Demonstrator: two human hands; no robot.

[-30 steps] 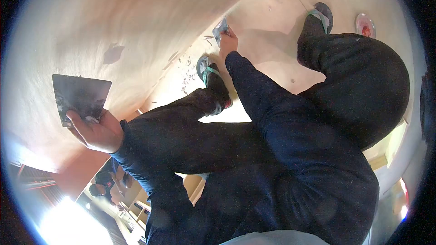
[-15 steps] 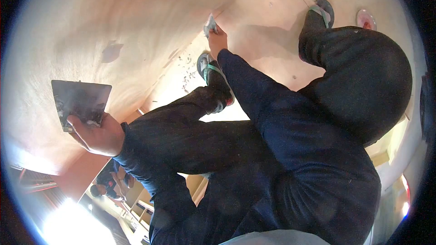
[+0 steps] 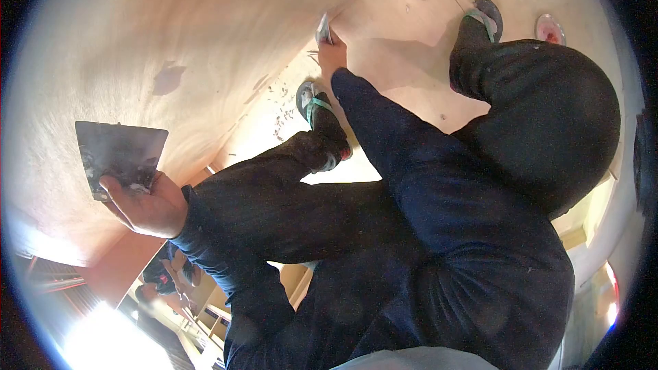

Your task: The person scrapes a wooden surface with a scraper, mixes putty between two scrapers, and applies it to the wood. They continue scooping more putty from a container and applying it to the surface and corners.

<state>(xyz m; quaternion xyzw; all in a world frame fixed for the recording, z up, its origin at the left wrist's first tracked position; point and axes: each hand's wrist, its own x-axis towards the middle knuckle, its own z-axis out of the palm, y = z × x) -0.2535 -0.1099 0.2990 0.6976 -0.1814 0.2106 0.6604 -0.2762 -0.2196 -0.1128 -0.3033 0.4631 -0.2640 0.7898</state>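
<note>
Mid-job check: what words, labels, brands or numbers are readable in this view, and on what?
None can be read.
The dark square metal plate in the left hand shows only smears.
The small grey scraper blade in the right hand shows no marking.
The round red-and-white disc on the tan plywood floor is too blurred to tell.

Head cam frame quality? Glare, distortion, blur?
Head view: strong fisheye, black vignette at the corners; blown-out glare at the lower left; the left hand with its metal plate is fairly sharp; the right hand and its scraper look tiny and soft; dark clothing shows little detail.
</note>
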